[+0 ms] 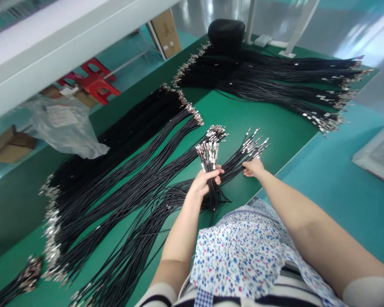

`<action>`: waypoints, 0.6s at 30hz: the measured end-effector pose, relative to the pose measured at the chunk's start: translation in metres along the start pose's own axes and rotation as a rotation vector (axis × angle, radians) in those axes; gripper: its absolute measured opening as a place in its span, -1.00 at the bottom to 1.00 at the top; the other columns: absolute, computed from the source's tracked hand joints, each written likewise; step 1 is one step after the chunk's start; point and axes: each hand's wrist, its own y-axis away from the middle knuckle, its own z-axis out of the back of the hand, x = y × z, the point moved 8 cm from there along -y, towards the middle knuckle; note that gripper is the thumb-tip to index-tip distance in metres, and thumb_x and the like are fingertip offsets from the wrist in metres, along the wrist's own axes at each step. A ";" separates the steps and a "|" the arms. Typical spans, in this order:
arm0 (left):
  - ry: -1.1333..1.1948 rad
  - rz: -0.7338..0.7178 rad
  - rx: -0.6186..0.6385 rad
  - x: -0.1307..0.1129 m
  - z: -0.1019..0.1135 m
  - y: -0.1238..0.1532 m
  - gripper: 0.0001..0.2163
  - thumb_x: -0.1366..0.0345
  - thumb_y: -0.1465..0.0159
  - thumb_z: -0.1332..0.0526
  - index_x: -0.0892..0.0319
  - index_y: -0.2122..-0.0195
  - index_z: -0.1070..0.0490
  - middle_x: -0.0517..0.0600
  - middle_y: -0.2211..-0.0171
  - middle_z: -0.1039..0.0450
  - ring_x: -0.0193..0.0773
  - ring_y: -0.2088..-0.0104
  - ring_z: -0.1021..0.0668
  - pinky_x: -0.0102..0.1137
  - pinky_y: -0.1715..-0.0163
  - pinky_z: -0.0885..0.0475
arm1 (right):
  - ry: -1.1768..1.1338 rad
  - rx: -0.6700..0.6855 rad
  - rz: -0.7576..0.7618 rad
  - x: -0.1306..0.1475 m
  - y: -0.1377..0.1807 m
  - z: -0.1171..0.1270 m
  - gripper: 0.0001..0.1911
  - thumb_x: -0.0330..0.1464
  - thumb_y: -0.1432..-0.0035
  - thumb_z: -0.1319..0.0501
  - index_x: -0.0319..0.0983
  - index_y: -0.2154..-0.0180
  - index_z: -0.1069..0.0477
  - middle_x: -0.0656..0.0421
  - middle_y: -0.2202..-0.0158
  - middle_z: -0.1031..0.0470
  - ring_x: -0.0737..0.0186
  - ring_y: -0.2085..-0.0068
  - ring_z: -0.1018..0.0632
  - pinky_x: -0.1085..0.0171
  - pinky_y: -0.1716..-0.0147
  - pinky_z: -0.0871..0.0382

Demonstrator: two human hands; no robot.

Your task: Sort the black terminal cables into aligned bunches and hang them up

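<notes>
My left hand (205, 181) is closed around a bunch of black cables (208, 158), holding their metal-tipped ends upright above the green table (275, 128). My right hand (253, 167) rests on the table, its fingers pinched on the black wires of a loose fan of cables (248, 149) whose metal ends point away from me. More black cables (131, 170) trail from my left hand across the table to the left.
Large bundles of black cables (275, 81) lie at the table's far end beside a black pouch (226, 30). A clear plastic bag (67, 128) sits at the left edge. Red stools (97, 83) and cardboard boxes (166, 32) stand on the floor beyond.
</notes>
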 end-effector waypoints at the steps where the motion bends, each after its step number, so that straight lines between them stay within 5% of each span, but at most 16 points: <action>1: 0.008 -0.002 0.006 -0.001 0.002 0.001 -0.71 0.37 0.11 -0.33 0.37 0.36 -0.35 0.07 0.41 -0.42 -0.49 0.63 -0.34 -0.47 0.61 -0.24 | 0.003 -0.015 0.008 -0.002 0.002 0.001 -0.85 -0.35 0.06 -0.16 -0.34 0.49 -0.29 0.10 0.63 -0.41 0.29 0.65 -0.45 0.31 0.64 -0.41; 8: -0.070 -0.012 -0.078 0.006 0.003 0.000 -0.74 0.27 0.07 -0.32 0.39 0.48 -0.37 0.09 0.49 -0.42 -0.36 0.55 -0.45 -0.42 0.52 -0.35 | 0.038 -0.021 0.299 0.004 0.051 0.006 -0.83 -0.32 -0.08 -0.03 -0.29 0.43 -0.26 0.16 0.57 -0.41 0.39 0.62 -0.45 0.43 0.59 -0.35; 12: -0.127 -0.119 -0.123 0.005 -0.003 -0.005 -0.74 0.27 0.08 -0.32 0.38 0.48 -0.36 0.02 0.56 -0.38 -0.45 0.64 -0.37 -0.47 0.59 -0.29 | 0.077 0.303 0.714 0.037 0.112 -0.011 -0.75 -0.24 -0.14 0.02 -0.28 0.45 -0.23 0.18 0.54 -0.39 0.41 0.59 -0.44 0.44 0.57 -0.31; 15: -0.097 -0.234 -0.149 -0.004 -0.001 -0.001 -0.74 0.27 0.06 -0.30 0.36 0.41 -0.37 0.03 0.47 -0.41 -0.48 0.62 -0.35 -0.47 0.58 -0.27 | 0.157 0.462 0.844 0.047 0.148 -0.022 -0.70 -0.19 -0.15 0.04 -0.27 0.46 -0.21 0.20 0.52 -0.38 0.41 0.60 -0.40 0.42 0.58 -0.28; 18: -0.077 -0.261 -0.110 -0.009 -0.003 0.007 -0.67 0.28 0.04 -0.30 0.33 0.26 -0.38 0.09 0.32 -0.43 -0.48 0.59 -0.36 -0.46 0.53 -0.28 | 0.236 0.481 0.901 0.054 0.166 -0.032 -0.71 -0.21 -0.17 0.08 -0.26 0.46 -0.19 0.22 0.55 -0.35 0.40 0.61 -0.38 0.41 0.57 -0.24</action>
